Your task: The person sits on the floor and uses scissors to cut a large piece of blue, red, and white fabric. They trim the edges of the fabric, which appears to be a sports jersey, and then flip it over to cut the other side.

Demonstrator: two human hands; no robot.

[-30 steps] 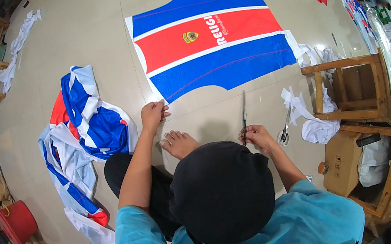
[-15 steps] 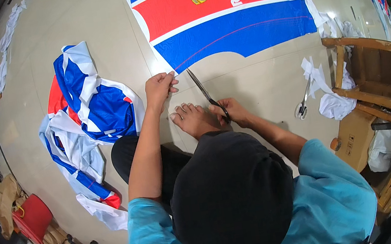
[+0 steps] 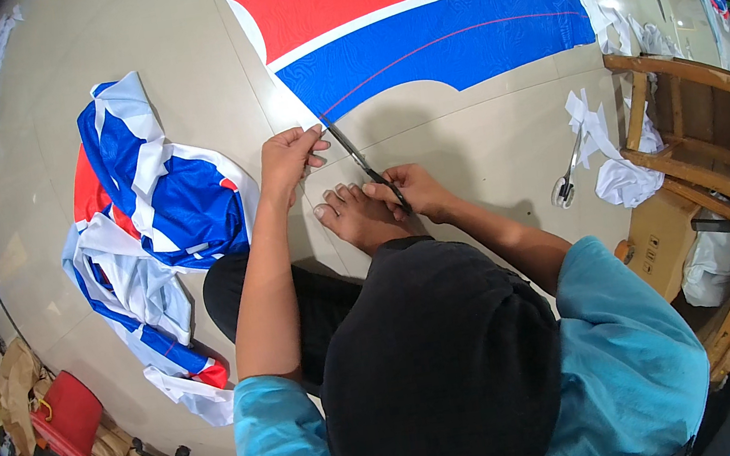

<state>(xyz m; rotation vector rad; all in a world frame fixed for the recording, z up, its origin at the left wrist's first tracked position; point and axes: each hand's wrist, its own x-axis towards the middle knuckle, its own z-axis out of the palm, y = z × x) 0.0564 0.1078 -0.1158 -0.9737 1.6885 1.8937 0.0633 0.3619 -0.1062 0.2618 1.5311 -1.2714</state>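
Note:
A flat fabric panel [image 3: 397,54] in red, blue and white lies ahead of me on the floor, with a thin red line curving through its blue band. My left hand [image 3: 289,162] pinches the white corner of the panel nearest me. With my right hand [image 3: 416,195] I grip black-handled scissors [image 3: 355,155]. Their tips meet the panel's corner, right beside my left fingers. My bare foot [image 3: 362,217] rests on the floor between the two hands.
A crumpled heap of red, blue and white fabric [image 3: 193,201] lies at the left. To the right are a second pair of scissors [image 3: 570,171], white scraps [image 3: 627,182], a wooden frame [image 3: 688,71] and a cardboard box [image 3: 660,238]. A red object [image 3: 70,419] sits at lower left.
The scissors have moved left, and their tips now reach the panel's corner, where before they stood just apart from it. My left hand keeps its pinch. The view has shifted slightly.

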